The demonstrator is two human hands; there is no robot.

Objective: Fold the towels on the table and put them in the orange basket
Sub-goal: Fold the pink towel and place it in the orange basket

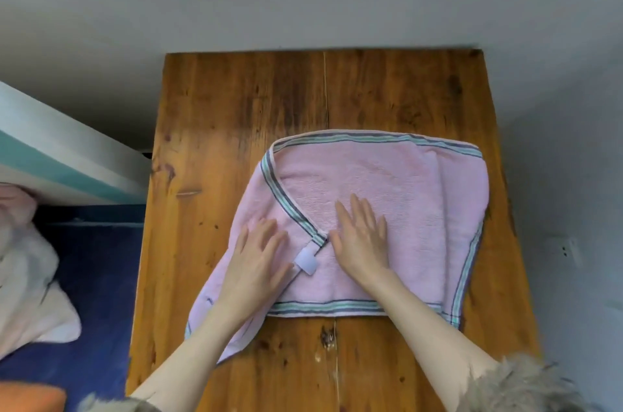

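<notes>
A pink towel (414, 202) with green and grey striped edges lies partly folded on the wooden table (242, 101), its left corner turned over toward the middle. A white label (306, 262) sticks out at that corner. My left hand (258, 256) lies flat on the towel's left flap with fingers straight. My right hand (362, 236) presses flat on the towel's middle, just right of the folded corner. An orange patch (32, 396) at the bottom left may be the basket; only a corner of it shows.
A pale pink and white cloth (30, 276) lies on a blue surface (101, 276) left of the table. A white and teal ledge (60, 158) runs above it. A grey wall stands behind the table. Furry sleeve cuffs (519, 384) show at the bottom.
</notes>
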